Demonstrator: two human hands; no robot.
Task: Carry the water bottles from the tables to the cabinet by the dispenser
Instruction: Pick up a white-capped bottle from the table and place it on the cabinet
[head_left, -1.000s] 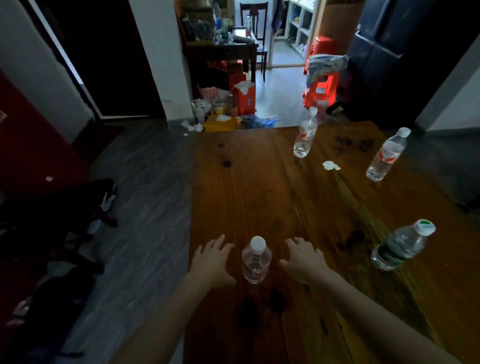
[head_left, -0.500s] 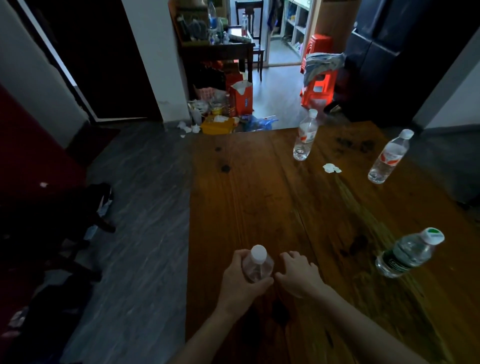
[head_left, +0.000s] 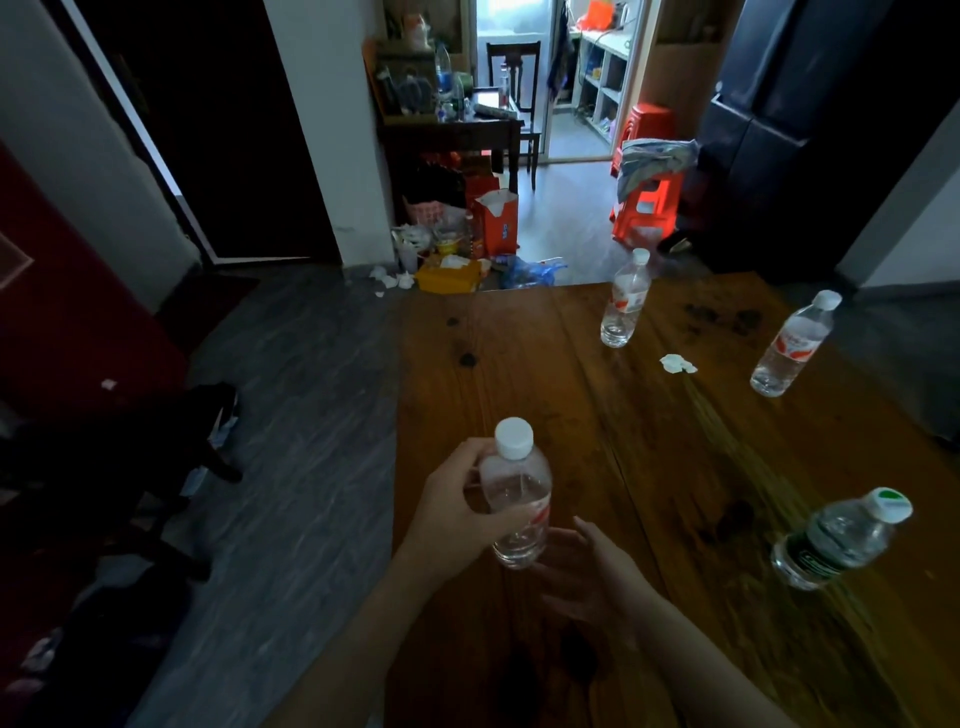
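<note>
Lifted clear of the brown wooden tabletop (head_left: 597, 426) since a moment earlier, a clear plastic water bottle with a white cap (head_left: 517, 499) rode upright in the person's left hand (head_left: 457, 514), fingers clamped round its body. The right hand (head_left: 592, 566) waited open just below its base, apparently ready to steady it. Two red-labelled clear bottles (head_left: 623, 306) (head_left: 792, 348) and a green-labelled bottle (head_left: 836, 540) stood uncollected, well apart. No cabinet showed.
</note>
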